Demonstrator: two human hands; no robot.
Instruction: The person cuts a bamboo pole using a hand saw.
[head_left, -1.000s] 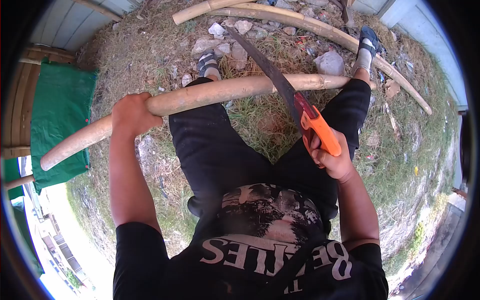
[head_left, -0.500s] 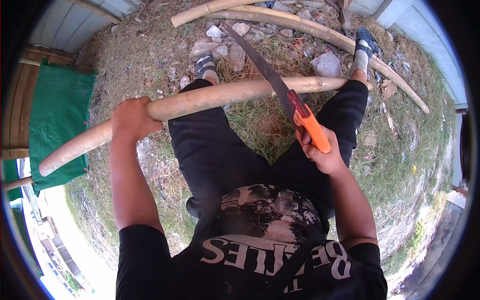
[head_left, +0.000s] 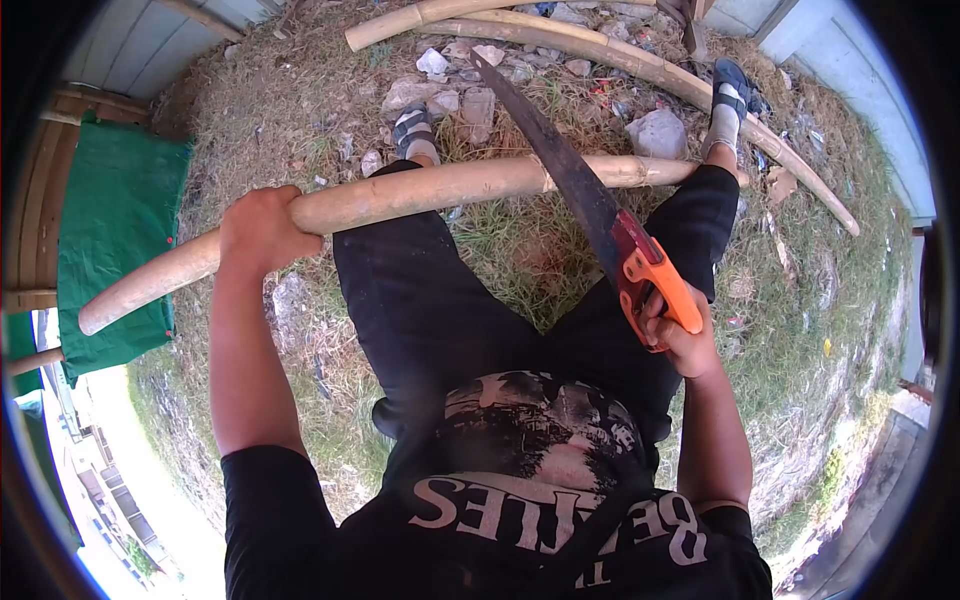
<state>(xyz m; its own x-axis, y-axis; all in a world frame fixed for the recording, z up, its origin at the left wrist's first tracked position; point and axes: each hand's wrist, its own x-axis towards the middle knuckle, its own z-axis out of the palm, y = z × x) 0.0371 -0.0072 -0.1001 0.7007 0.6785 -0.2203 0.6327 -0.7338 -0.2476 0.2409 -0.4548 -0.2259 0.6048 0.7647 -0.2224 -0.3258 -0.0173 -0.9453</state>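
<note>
My left hand (head_left: 262,230) is wrapped round a thick bamboo pole (head_left: 420,190) left of its middle. The pole lies across in front of my legs, its left end sticking out past my hand and its right end beside my right foot. In my right hand (head_left: 682,328) is the orange handle of a hand saw (head_left: 570,170). The dark blade slants up and left and crosses the pole right of its middle; its tip is beyond the pole. Whether the teeth have cut into the bamboo I cannot tell.
More bamboo poles (head_left: 640,62) lie on the ground past my feet. Stones, among them a large pale rock (head_left: 657,133), and litter are scattered over the grass. A green tarp (head_left: 120,240) hangs at the left. Pale wall panels (head_left: 860,90) stand at the right.
My right hand has drawn the saw back, down and to the right, so more of the blade's rear part shows near the pole. The left hand and the pole have barely moved.
</note>
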